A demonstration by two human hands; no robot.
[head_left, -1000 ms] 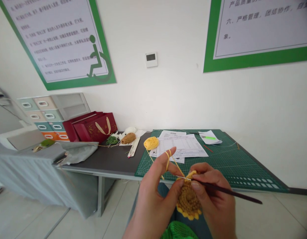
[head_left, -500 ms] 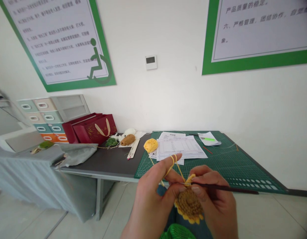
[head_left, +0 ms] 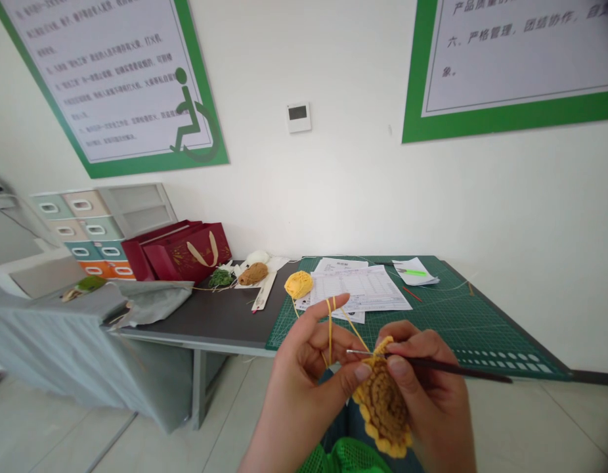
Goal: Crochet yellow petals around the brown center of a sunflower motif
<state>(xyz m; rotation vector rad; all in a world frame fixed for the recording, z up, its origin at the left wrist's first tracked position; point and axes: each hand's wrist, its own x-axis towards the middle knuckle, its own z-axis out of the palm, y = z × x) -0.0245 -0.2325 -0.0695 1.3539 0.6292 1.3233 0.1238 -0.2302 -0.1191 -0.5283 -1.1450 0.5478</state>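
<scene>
My left hand [head_left: 304, 381] pinches the edge of a round crochet piece [head_left: 385, 404], brown in the middle with a scalloped yellow rim. Yellow yarn [head_left: 330, 328] loops round its raised index finger and runs down to the work. In my right hand [head_left: 434, 381] is a crochet hook [head_left: 461, 371] with a dark handle; its metal tip passes through the yellow edge and points left, past my left thumb. My right fingers also touch the piece's top edge. The yarn leads back to a yellow ball [head_left: 299, 284] on the table.
A green cutting mat [head_left: 481, 328] bears printed papers [head_left: 360, 291], a bright green pen [head_left: 412, 272] and a thin red stick. Further left are brown yarn [head_left: 253, 274], green yarn [head_left: 221, 278], dark red bags [head_left: 186, 253] and a drawer unit [head_left: 100, 230]. Green mesh [head_left: 353, 456] lies below my hands.
The hook's tip now reaches further left out of the stitches. The crochet piece has turned and shifted slightly right and down. My left index finger has moved a little left with the yarn.
</scene>
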